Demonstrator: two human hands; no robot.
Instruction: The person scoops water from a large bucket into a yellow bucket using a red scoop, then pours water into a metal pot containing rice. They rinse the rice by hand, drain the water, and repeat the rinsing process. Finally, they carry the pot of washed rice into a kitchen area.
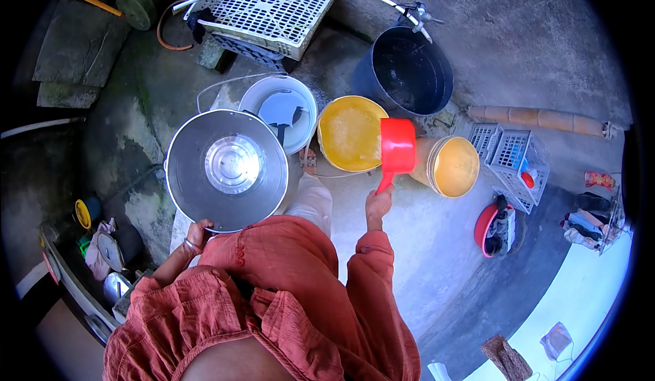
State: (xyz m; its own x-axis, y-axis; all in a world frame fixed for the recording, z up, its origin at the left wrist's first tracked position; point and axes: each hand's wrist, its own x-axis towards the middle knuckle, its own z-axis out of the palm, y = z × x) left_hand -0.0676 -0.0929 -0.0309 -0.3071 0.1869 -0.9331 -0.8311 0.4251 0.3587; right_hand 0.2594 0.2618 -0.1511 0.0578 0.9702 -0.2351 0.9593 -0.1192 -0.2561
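My left hand (198, 232) grips the near rim of a wide metal pot (187, 152) held tilted at my left side. Inside, the pot shows a round, shiny bottom; I see nothing else in it. My right hand (379, 207) is closed around the handle of a red plastic dipper (398, 146). The dipper hangs over the right edge of a yellow bucket (338, 125); its contents are hidden from me. Just behind the pot stands a white bucket (247, 101) with water in it. An orange-yellow bucket (456, 167) is right of the dipper.
A large black bucket (365, 70) holding water stands beneath a tap (421, 14) on a white pipe. White slatted crates (273, 6) are stacked at the back. To the right are grey crates (510, 150) and a red basin (484, 229) with dark items. Pots and cloths lie far left.
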